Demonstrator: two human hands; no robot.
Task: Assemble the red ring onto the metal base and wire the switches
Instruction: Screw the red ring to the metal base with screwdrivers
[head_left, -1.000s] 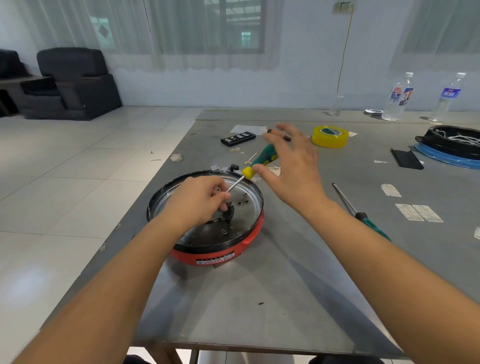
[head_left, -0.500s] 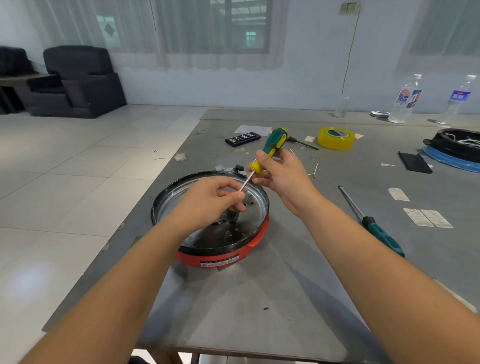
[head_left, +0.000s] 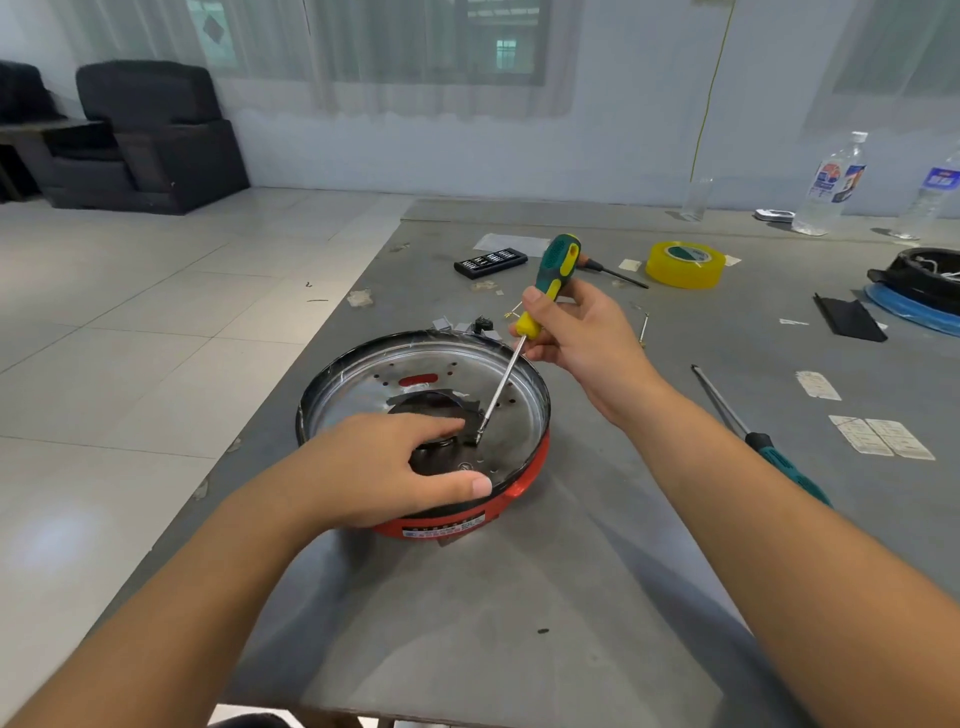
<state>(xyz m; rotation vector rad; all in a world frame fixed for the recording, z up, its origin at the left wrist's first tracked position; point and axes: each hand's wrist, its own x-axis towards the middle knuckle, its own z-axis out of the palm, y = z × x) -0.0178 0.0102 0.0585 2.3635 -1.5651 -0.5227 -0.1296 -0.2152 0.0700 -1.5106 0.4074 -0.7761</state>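
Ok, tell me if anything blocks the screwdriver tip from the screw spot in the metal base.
Nothing visible does. The right hand holds the screwdriver, whose tip already meets the metal base; the left hand rests beside it, not across it.

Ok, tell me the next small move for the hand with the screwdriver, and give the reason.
Probably press down and begin turning. The right hand pinches the screwdriver, whose tip already sits at the dark bracket in the metal base, while the left hand rests on the base, seemingly to steady it.
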